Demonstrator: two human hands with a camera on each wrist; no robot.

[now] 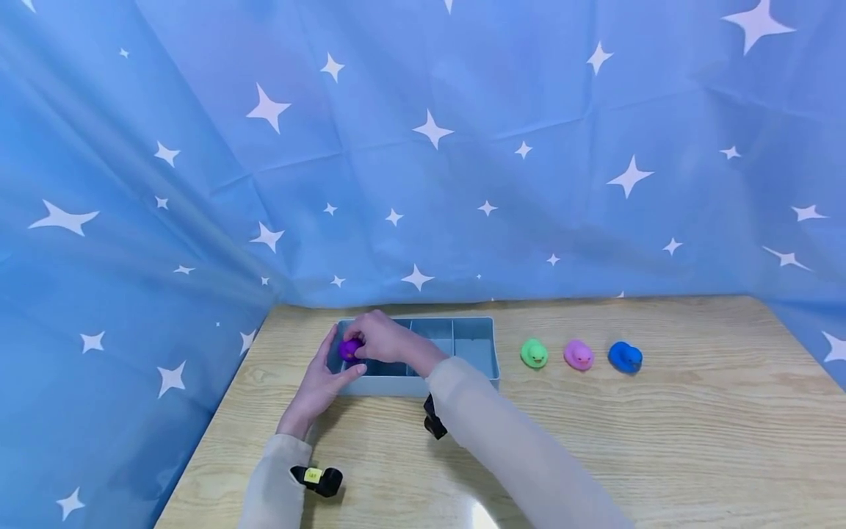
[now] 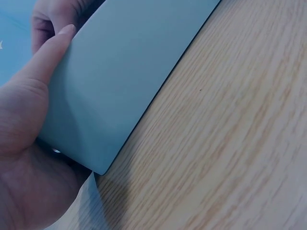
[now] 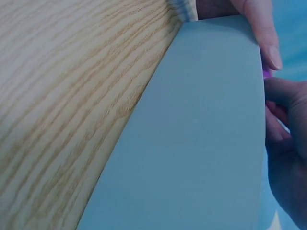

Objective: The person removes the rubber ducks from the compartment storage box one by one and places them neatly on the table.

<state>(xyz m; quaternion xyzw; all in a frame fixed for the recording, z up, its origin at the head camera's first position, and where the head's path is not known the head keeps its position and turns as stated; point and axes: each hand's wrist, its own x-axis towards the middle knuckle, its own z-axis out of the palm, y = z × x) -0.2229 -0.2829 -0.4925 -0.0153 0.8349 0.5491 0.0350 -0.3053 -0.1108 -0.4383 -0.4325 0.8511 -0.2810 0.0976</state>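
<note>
A blue-grey divided box (image 1: 396, 386) stands toward the back left of the table. My left hand (image 1: 319, 388) grips its left end, the thumb along the front rim and the fingers at the end wall. In the left wrist view that hand (image 2: 24, 120) wraps the box's corner. My right hand (image 1: 382, 338) reaches over the box and pinches a purple rubber duck (image 1: 349, 348) at the leftmost compartment. Only a sliver of the purple duck (image 3: 266, 74) shows in the right wrist view, between the hands; the box wall (image 3: 201, 124) hides the rest.
Right of the box, a green duck (image 1: 534, 353), a pink duck (image 1: 579, 355) and a blue duck (image 1: 625, 357) sit in a row on the wooden table (image 1: 694, 441). A blue curtain (image 1: 423, 184) with white stars hangs behind and at the left.
</note>
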